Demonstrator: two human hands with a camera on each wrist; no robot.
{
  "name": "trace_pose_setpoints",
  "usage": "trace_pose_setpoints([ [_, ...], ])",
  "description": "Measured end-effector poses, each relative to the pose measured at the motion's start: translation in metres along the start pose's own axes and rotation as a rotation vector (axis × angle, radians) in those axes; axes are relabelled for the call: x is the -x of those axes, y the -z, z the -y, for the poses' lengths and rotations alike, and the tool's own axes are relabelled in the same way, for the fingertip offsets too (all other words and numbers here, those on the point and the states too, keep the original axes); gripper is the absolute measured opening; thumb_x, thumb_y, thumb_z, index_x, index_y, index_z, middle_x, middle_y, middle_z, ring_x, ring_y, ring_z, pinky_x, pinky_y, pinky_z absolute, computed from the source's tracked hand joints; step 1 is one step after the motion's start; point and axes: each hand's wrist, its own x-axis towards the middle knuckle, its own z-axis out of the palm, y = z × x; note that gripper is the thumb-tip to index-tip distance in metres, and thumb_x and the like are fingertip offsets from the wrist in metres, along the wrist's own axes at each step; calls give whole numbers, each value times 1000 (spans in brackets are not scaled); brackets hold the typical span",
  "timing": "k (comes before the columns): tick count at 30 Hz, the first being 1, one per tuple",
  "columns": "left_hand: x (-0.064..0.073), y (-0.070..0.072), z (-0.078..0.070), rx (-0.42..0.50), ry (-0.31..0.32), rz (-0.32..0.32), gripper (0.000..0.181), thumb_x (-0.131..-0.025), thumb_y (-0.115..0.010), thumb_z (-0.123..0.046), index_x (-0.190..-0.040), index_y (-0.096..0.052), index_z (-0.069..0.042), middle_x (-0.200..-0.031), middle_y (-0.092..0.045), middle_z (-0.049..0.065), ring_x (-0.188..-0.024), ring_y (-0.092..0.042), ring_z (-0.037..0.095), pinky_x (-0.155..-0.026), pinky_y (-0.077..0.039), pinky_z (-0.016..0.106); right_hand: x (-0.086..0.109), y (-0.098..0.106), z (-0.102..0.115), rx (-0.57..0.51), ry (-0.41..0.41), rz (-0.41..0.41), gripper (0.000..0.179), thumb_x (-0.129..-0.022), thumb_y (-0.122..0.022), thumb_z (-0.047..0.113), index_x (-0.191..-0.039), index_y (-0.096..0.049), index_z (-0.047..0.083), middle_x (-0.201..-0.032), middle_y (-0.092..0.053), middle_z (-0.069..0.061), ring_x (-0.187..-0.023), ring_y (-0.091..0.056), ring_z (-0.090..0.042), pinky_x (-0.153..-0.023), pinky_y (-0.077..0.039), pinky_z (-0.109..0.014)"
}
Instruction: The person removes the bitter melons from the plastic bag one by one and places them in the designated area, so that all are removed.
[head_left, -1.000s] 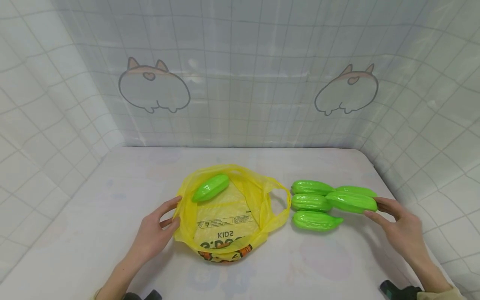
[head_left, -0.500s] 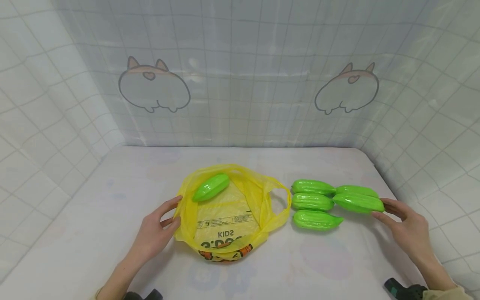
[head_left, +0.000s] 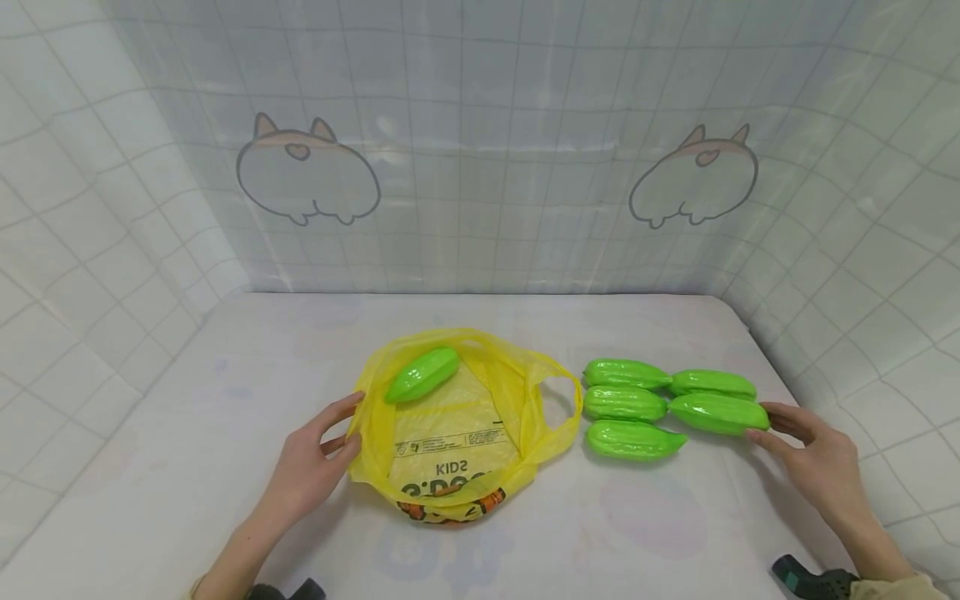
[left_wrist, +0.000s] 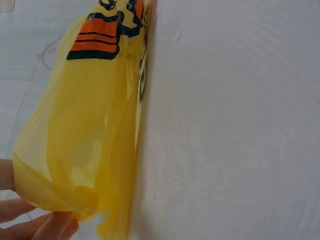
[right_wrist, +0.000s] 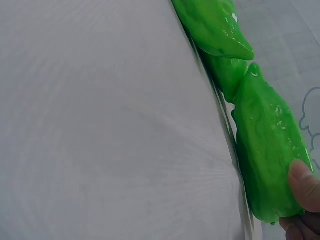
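Observation:
My left hand (head_left: 310,461) pinches the left rim of a yellow plastic bag (head_left: 525,417), which lies wide with its mouth facing up. In the left wrist view, fingers (left_wrist: 59,222) are at the gathered edge of the bag. One glossy green bitter melon (head_left: 422,375) lies inside it. At the right, my right hand (head_left: 817,462) grips the blunt end of another bitter melon (head_left: 718,414), thumb (right_wrist: 301,177) on its side. That one lies level with its pointed tip toward the left, in front of a further bitter melon (head_left: 712,383).
Three more bitter melons, the front one (head_left: 634,440) among them, lie in a column between the bag's handle loop (head_left: 573,400) and the held one. A white cloth-covered table (head_left: 637,533) carries everything. Tile-patterned curtains (head_left: 502,183) stand behind and at both sides.
My right hand has moved right and a little toward me, bringing the held bitter melon off its overlap with the neighbours and down beside them. My left hand and the bag stay put.

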Motion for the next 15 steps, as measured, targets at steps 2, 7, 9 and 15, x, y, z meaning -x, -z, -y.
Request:
trace_pose_setpoints([
  [2,0,0,0,-3,3,0,55,-96,-59,-8,-149,-45,-14,-149,-48,19,-135,-49,39,-98,-53,44,1,0,-1,9,-10,20,58,-88,-76,34,-134,-60,3,-123,-67,-25,-91,-30,32,-89,-51,-29],
  [7,-1,-1,0,-9,15,0,55,-96,-58,-9,-150,-45,-14,-150,-48,19,-135,-48,38,-99,-53,44,3,-1,-3,12,-33,53,62,-89,-75,36,-137,-57,1,-128,-62,-29,-95,-39,21,-91,-49,-47],
  [9,-1,-1,0,-13,17,-2,55,-96,-58,-9,-149,-45,-14,-150,-48,19,-136,-48,38,-99,-53,44,4,-1,-3,13,-34,58,63,-89,-75,37,-137,-57,1,-128,-63,-28,-94,-40,21,-86,-48,-36],
  [15,-1,-1,1,-21,19,-6,55,-96,-57,-9,-149,-45,-13,-149,-48,18,-136,-48,38,-99,-53,45,3,-3,-3,3,-40,59,64,-88,-76,37,-138,-56,2,-129,-62,-28,-89,-30,27,-71,-36,-12],
])
